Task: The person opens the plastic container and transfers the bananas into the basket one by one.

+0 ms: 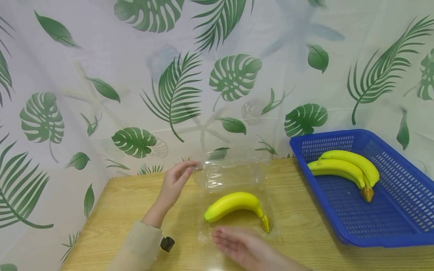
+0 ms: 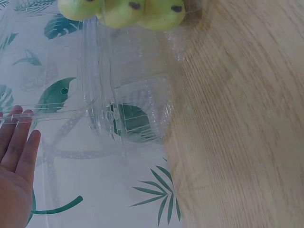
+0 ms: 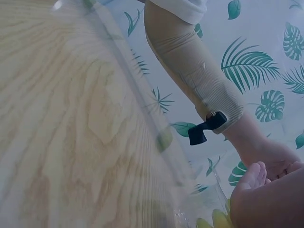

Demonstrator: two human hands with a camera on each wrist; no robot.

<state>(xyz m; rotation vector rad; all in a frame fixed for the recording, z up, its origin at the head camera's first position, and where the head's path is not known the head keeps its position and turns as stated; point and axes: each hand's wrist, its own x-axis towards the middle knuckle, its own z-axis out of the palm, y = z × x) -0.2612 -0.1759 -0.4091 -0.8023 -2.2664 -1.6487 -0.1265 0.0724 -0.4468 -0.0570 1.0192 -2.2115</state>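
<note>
A clear plastic clamshell box (image 1: pixel 276 230) lies on the table with its lid (image 1: pixel 234 175) raised at the back. Inside it rests a bunch of yellow bananas (image 1: pixel 234 205); several tips (image 2: pixel 121 12) show in the left wrist view. My left hand (image 1: pixel 174 182) is at the lid's left edge; in the left wrist view its fingers (image 2: pixel 21 142) look straight and touch the clear edge. My right hand (image 1: pixel 244 246) hovers by the box's front side, fingers extended, holding nothing. In the right wrist view, the right hand (image 3: pixel 261 199) partly hides the left hand.
To the right stands a blue perforated plastic basket (image 1: pixel 325 210) with another banana bunch (image 1: pixel 346 171) in it. The wooden table (image 1: pixel 129 203) meets a leaf-patterned cloth (image 1: pixel 217 124) at the back. A black camera mount (image 1: pixel 167 244) sits on the left wrist.
</note>
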